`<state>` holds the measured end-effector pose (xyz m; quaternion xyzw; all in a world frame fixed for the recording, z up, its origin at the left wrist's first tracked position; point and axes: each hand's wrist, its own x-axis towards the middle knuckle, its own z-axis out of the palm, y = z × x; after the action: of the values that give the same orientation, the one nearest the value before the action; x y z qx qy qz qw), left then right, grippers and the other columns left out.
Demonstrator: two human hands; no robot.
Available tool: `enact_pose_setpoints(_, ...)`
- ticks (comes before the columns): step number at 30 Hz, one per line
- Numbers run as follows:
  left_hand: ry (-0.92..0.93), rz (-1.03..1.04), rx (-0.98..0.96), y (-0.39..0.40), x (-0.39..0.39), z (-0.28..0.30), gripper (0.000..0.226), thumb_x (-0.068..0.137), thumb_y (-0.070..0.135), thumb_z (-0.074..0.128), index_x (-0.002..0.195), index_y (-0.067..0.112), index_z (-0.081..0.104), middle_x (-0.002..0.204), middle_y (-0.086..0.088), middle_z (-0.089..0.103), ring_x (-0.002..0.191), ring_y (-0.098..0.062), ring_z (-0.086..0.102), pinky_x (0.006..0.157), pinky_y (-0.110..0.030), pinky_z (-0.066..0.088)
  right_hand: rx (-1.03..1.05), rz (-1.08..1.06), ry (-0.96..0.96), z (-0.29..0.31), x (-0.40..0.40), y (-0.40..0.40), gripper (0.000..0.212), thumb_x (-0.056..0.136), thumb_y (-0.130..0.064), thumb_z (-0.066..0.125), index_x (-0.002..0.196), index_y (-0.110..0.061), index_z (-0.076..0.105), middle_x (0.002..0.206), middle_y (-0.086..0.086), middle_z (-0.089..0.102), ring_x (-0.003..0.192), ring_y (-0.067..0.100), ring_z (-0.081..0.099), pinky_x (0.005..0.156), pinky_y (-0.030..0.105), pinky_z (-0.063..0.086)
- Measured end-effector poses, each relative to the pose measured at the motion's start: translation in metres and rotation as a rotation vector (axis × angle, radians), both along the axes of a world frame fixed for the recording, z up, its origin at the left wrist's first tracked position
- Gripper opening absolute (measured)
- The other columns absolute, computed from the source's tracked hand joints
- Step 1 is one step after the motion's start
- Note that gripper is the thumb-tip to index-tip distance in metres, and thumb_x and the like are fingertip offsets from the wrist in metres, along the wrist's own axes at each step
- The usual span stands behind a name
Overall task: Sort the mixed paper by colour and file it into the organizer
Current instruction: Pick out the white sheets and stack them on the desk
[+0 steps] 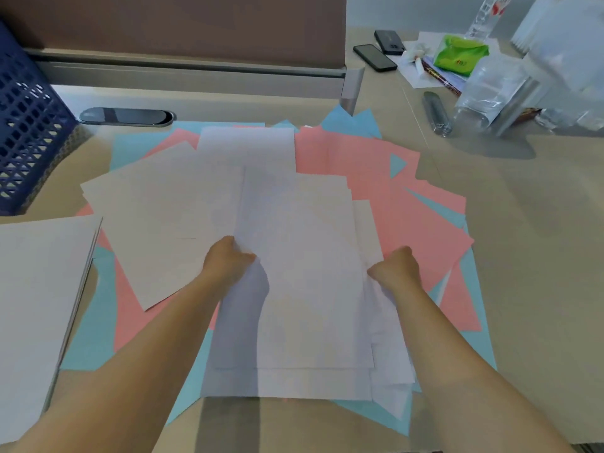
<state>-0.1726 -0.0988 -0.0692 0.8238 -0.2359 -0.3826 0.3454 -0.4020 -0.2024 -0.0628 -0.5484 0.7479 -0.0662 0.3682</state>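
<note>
A loose heap of mixed paper covers the middle of the desk: pink sheets [385,191], light blue sheets [94,325] and white sheets [170,204]. A bundle of white sheets [307,289] is lifted over the heap between both hands. My left hand [227,261] grips the bundle's left edge, and my right hand [397,268] grips its right edge. A separate stack of white paper [36,289] lies at the left edge of the desk. The dark blue mesh organizer [29,125] stands at the far left.
A brown partition with a grey rail [196,67] closes the back of the desk. At the back right lie two phones [376,57], a green tissue pack [461,55], a clear plastic bottle [487,93] and clear plastic bags [562,60].
</note>
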Motion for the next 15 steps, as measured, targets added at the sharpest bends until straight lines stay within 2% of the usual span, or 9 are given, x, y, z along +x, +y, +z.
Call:
enact_pose_setpoints(2,0.095,0.016,-0.020,0.000,-0.008,0.003,0.005,0.084,-0.001,0.057,0.085,0.003,0.056,0.088,-0.015,0.059,0.080,-0.027,0.055,0.077,-0.037,0.046,-0.009,0.051,-0.071,-0.004,-0.003,-0.003,0.016,0.084,-0.003,0.049,0.100,-0.007,0.045,0.088,0.010,0.048,0.083,0.026,0.045,0.065,0.026,0.037)
enact_pose_setpoints(3,0.165,0.025,-0.037,0.000,-0.012,0.005,0.010,0.085,-0.003,0.056,0.078,0.004,0.055,0.081,-0.012,0.058,0.075,-0.025,0.055,0.074,-0.034,0.046,-0.022,0.066,-0.109,-0.003,-0.004,-0.004,0.006,0.086,-0.007,0.047,0.090,-0.009,0.043,0.081,0.006,0.044,0.081,0.024,0.041,0.060,0.026,0.033)
enact_pose_setpoints(5,0.289,0.058,-0.089,-0.001,-0.021,0.007,0.019,0.084,-0.006,0.056,0.070,0.005,0.053,0.073,-0.010,0.054,0.069,-0.022,0.053,0.070,-0.030,0.043,-0.033,0.062,-0.237,-0.001,-0.007,-0.004,0.014,0.091,-0.018,0.047,0.084,-0.010,0.039,0.074,-0.001,0.038,0.082,0.023,0.037,0.054,0.027,0.027)
enact_pose_setpoints(6,0.328,0.077,-0.109,0.000,-0.024,0.009,0.016,0.081,-0.006,0.060,0.070,0.004,0.052,0.073,-0.010,0.053,0.068,-0.021,0.052,0.066,-0.029,0.041,-0.016,0.050,-0.311,0.000,-0.008,-0.005,0.017,0.091,-0.023,0.051,0.087,-0.010,0.040,0.074,-0.002,0.039,0.083,0.022,0.039,0.054,0.027,0.029)
enact_pose_setpoints(9,0.418,0.058,-0.130,0.001,-0.032,0.018,0.019,0.064,0.003,0.070,0.073,0.005,0.054,0.072,-0.009,0.053,0.063,-0.020,0.050,0.058,-0.024,0.038,-0.007,0.024,-0.431,0.005,-0.013,-0.004,0.023,0.084,-0.017,0.063,0.101,-0.002,0.056,0.091,0.007,0.058,0.085,0.025,0.054,0.069,0.027,0.042)
enact_pose_setpoints(11,0.435,-0.030,-0.162,0.002,-0.036,0.022,0.018,0.063,0.004,0.070,0.073,0.010,0.056,0.066,-0.005,0.056,0.059,-0.017,0.051,0.054,-0.021,0.040,-0.019,0.012,-0.442,0.005,-0.017,-0.006,0.005,0.084,-0.009,0.059,0.086,-0.005,0.059,0.083,0.007,0.060,0.077,0.025,0.056,0.065,0.026,0.043)
enact_pose_setpoints(13,0.414,-0.054,-0.230,0.002,-0.038,0.024,0.017,0.071,0.000,0.068,0.074,0.012,0.057,0.054,0.005,0.059,0.052,-0.011,0.053,0.048,-0.018,0.043,-0.045,0.005,-0.429,0.003,-0.018,-0.006,0.021,0.085,-0.009,0.054,0.067,-0.014,0.045,0.068,0.001,0.048,0.066,0.023,0.046,0.053,0.025,0.034)
enact_pose_setpoints(15,0.385,-0.012,-0.309,0.001,-0.034,0.028,0.016,0.072,-0.001,0.066,0.074,0.013,0.057,0.045,0.011,0.059,0.045,-0.006,0.054,0.044,-0.014,0.044,-0.062,-0.007,-0.424,0.002,-0.014,-0.006,0.022,0.085,-0.012,0.053,0.067,-0.014,0.040,0.067,0.000,0.043,0.065,0.022,0.043,0.050,0.026,0.029)
